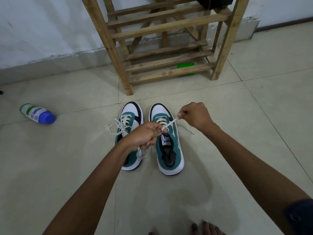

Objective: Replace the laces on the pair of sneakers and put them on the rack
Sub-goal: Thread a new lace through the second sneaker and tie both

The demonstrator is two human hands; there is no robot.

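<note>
Bare toes (205, 227) at the bottom edge, on a glossy pale tile floor (67, 175) with thin grout lines.

Both forearms reach forward to the pair of sneakers, which sit side by side on the floor, toes toward the rack.

Left hand (144, 135): fingers curled, pinching the lace (171, 124) of the right sneaker (166, 141) just above its tongue. Right hand (194, 116): thumb and forefinger pinch the other end of that lace, pulled up and out to the right. A loose lace tail (191, 129) lies on the tile beside the shoe.

Progress, my read: left sneaker (131, 129) looks fully laced and tied, bow loops flopped out to its left. Right sneaker is laced through the lower eyelets only, upper ones look open and the tongue label is exposed. So roughly past halfway: finish lacing, tie, then move both to the rack. Neither shoe is on it yet.

Materials: teal suede-like uppers, white toe panels, black trim, thick white rubber soles. Laces are flat, off-white, woven.

Further out, left: a plastic bottle (37, 113) lying on its side, blue cap, green-and-white label.

Far: wooden rack (169, 65), rough unfinished slats, square posts, against a scuffed white wall (42, 31). Something green (186, 66) shows behind the bottom slats; can't tell what.
</note>
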